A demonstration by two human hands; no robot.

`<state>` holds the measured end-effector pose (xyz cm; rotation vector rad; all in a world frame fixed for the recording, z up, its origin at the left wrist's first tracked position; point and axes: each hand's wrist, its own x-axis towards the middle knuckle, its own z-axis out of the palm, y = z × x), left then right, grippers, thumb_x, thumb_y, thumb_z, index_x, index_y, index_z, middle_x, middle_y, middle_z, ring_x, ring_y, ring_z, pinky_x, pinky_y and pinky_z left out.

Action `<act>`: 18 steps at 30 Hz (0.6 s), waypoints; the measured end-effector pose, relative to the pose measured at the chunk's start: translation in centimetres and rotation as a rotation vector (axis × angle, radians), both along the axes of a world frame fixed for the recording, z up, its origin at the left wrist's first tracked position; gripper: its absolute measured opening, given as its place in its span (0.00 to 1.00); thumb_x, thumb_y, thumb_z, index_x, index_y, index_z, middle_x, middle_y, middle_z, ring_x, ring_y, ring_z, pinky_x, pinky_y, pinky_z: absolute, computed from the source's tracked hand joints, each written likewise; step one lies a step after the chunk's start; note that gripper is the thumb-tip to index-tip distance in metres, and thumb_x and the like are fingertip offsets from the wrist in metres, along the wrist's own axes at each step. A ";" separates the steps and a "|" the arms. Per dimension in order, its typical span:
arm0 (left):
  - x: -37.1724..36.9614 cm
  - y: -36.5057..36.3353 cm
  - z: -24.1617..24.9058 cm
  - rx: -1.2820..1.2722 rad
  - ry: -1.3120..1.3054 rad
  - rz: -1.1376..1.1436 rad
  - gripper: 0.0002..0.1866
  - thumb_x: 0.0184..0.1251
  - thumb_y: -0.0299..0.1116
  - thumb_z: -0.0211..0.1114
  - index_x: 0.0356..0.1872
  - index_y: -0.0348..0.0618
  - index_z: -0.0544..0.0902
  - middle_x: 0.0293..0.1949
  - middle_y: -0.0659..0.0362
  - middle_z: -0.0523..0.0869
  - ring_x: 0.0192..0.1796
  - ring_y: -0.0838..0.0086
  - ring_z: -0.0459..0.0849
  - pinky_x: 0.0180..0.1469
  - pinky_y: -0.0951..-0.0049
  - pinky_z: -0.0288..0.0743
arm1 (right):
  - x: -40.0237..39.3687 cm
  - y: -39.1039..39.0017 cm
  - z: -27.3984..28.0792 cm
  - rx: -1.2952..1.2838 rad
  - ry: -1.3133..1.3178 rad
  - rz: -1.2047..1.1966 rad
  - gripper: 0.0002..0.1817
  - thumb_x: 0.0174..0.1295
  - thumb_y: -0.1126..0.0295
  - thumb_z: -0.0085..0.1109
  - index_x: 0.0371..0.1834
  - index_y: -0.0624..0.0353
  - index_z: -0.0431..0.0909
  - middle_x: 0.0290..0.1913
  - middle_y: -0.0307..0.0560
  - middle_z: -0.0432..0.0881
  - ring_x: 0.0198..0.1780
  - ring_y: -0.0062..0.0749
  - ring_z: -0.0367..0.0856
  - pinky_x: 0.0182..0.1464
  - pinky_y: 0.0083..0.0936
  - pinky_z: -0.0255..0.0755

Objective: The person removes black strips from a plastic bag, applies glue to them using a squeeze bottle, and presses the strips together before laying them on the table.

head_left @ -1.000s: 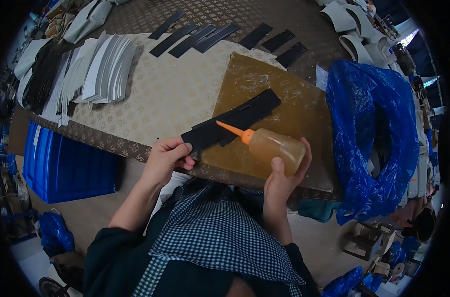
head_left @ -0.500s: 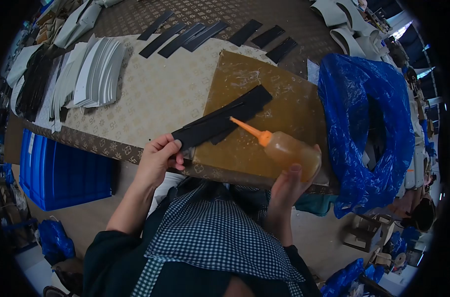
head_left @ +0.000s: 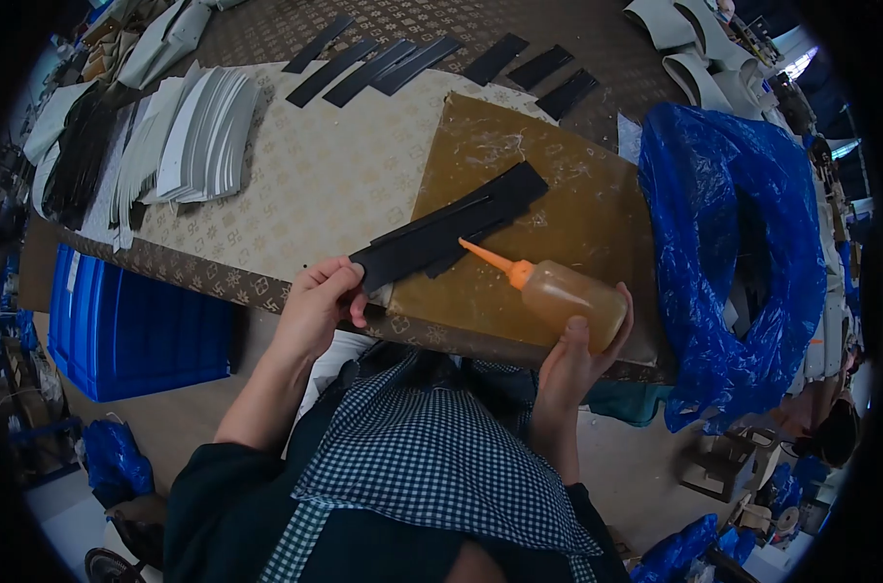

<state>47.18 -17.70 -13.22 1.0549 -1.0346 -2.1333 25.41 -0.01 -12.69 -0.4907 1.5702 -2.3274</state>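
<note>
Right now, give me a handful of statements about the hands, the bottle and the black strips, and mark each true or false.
1. The right hand holds a glue bottle with an orange nozzle. True.
2. The left hand lies flat on the blue crate. False: its grip pinches the near end of the black strips.
3. The black strips lie on an amber mat. True.
4. The nozzle points away from the strips. False: it points toward them.
5. A blue plastic bag sits right of the mat. True.

Two hands — left (head_left: 317, 309), right (head_left: 570, 367) — one glue bottle (head_left: 558, 296), one brown mat (head_left: 548, 223), seven black strips in a row at the table's far edge (head_left: 432, 60), one blue bag (head_left: 743, 253), one blue crate (head_left: 135, 330).
</note>
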 end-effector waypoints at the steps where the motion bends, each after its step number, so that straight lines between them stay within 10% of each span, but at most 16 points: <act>1: 0.0 0.0 0.0 -0.003 0.007 -0.008 0.09 0.68 0.31 0.58 0.27 0.42 0.78 0.19 0.62 0.77 0.19 0.80 0.74 0.22 0.78 0.73 | 0.6 0.0 0.0 0.008 -0.043 0.020 0.40 0.52 0.75 0.65 0.69 0.52 0.57 0.58 0.46 0.67 0.60 0.37 0.70 0.64 0.34 0.69; 11: 0.0 0.0 0.5 -0.039 -0.052 -0.010 0.09 0.67 0.30 0.58 0.26 0.41 0.78 0.15 0.63 0.75 0.17 0.81 0.71 0.21 0.81 0.65 | 4.6 0.0 -0.3 0.034 -0.138 0.320 0.45 0.51 0.60 0.69 0.71 0.56 0.54 0.60 0.49 0.68 0.63 0.38 0.68 0.67 0.37 0.64; 18: -3.0 -2.4 2.3 -0.162 0.072 -0.093 0.11 0.69 0.31 0.56 0.24 0.44 0.75 0.16 0.62 0.74 0.17 0.81 0.70 0.22 0.81 0.64 | -2.8 1.8 -0.7 -0.154 -0.048 0.070 0.50 0.45 0.54 0.75 0.69 0.57 0.56 0.58 0.51 0.70 0.61 0.40 0.70 0.64 0.40 0.67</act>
